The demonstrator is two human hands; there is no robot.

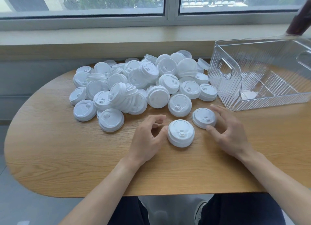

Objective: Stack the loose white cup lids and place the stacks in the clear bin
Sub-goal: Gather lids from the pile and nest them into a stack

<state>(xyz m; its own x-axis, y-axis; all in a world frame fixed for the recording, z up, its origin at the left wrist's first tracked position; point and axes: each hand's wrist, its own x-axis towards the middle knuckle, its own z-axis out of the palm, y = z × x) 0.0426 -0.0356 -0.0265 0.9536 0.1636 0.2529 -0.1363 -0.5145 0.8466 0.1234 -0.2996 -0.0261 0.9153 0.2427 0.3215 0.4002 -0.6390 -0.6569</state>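
White lids lie in a big loose pile on the bench, just past my two hands. I am near the start of the job, I think. Almost all the lids are loose, though a few in the pile look nested by chance.

My left hand is loosely curled and holds nothing; its thumb tip sits at the left edge of a small stack between my hands. That stack looks thicker than one lid, maybe two or three, but I cannot count them. My right hand is loose too, with fingers spread around one lid just above the stack. The thumb touches its near edge, but I see no firm grip yet.

Past my right hand stands the bin. I may see one white lid low inside it, but the ribbed wall blurs it. No stacks are in it yet, so nearly all the work is left.
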